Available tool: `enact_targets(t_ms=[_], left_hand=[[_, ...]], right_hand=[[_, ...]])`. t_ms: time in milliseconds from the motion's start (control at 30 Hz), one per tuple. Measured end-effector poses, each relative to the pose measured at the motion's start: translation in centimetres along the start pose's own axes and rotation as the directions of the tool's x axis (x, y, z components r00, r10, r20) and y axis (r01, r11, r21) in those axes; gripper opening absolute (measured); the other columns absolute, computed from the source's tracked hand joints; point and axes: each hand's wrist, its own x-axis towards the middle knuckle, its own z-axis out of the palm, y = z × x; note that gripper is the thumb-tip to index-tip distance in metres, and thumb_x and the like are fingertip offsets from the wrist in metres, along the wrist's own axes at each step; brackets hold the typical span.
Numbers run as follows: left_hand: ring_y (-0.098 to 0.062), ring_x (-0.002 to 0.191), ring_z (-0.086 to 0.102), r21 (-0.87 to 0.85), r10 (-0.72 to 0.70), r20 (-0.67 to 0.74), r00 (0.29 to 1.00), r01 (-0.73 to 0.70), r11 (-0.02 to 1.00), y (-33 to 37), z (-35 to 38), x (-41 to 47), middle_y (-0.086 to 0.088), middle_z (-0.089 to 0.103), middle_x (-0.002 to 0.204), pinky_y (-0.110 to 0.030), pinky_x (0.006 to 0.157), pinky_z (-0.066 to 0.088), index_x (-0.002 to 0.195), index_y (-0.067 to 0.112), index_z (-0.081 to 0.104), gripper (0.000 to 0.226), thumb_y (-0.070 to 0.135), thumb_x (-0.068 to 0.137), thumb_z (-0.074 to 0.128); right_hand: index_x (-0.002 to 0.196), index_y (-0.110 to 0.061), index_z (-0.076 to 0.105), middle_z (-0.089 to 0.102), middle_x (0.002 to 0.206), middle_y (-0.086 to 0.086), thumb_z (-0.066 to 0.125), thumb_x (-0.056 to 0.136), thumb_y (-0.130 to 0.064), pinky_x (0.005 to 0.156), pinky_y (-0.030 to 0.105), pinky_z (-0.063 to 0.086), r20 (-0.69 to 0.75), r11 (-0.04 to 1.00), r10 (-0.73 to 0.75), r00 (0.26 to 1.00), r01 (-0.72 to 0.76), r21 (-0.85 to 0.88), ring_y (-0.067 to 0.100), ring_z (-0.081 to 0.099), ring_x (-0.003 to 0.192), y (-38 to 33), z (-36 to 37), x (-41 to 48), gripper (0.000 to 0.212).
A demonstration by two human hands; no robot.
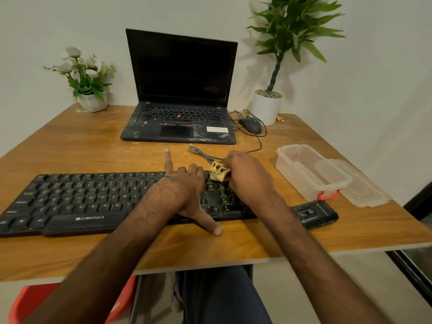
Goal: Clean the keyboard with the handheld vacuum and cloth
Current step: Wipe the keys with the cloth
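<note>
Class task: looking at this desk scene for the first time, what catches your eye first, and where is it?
Two hands meet at the centre: the right hand presses a crumpled yellow cloth onto the right end of the black keyboard, which the left hand steadies. Behind stands an open, dusty laptop.

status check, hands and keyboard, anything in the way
Left hand open, bracing black Zebronics keyboard. Right hand shut on crumpled yellow cloth, wiping right end. Grey cable just behind; no vacuum seen.

right hand (245, 174) wiping keyboard (93, 197), cloth (218, 173)
</note>
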Motion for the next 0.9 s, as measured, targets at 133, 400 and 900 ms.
enact_targets(t_ms=[133,400,900], left_hand=[[-0.034,0.151,0.02,-0.01,-0.007,0.028,1.0,0.007,1.0,0.1,-0.1,0.3,-0.012,0.018,0.163,-0.076,0.108,-0.018,0.159,0.007,0.004,0.152,0.095,0.049,0.06],[-0.035,0.149,0.023,0.003,0.003,0.024,1.0,-0.003,1.0,0.4,-0.1,0.3,-0.012,0.023,0.16,-0.076,0.11,-0.013,0.158,0.006,0.007,0.153,0.094,0.047,0.064],[-0.036,0.15,0.021,0.025,-0.023,0.043,0.999,0.022,0.999,0.8,-0.3,0.5,-0.014,0.019,0.162,-0.078,0.106,-0.016,0.157,0.003,0.003,0.152,0.089,0.051,0.068]], right_hand=[[0.119,-0.015,0.068,0.058,0.111,0.001,0.063,0.087,0.0,0.082,0.031,0.05,0.037,0.996,-0.073,0.997,0.071,0.048,0.017,0.054,0.102,-0.3,-0.1,-3.3,0.035],[0.101,-0.01,0.073,0.065,0.099,0.004,0.077,0.067,0.003,0.067,0.031,0.05,-0.051,0.996,-0.075,0.996,0.077,0.039,0.021,0.059,0.094,-1.6,0.4,-6.9,0.036],[0.136,-0.011,0.051,0.034,0.144,0.003,0.056,0.097,-0.02,0.094,0.028,0.04,0.178,0.998,-0.068,0.982,0.066,0.02,0.019,0.031,0.13,-3.7,-1.9,-8.0,0.04]])
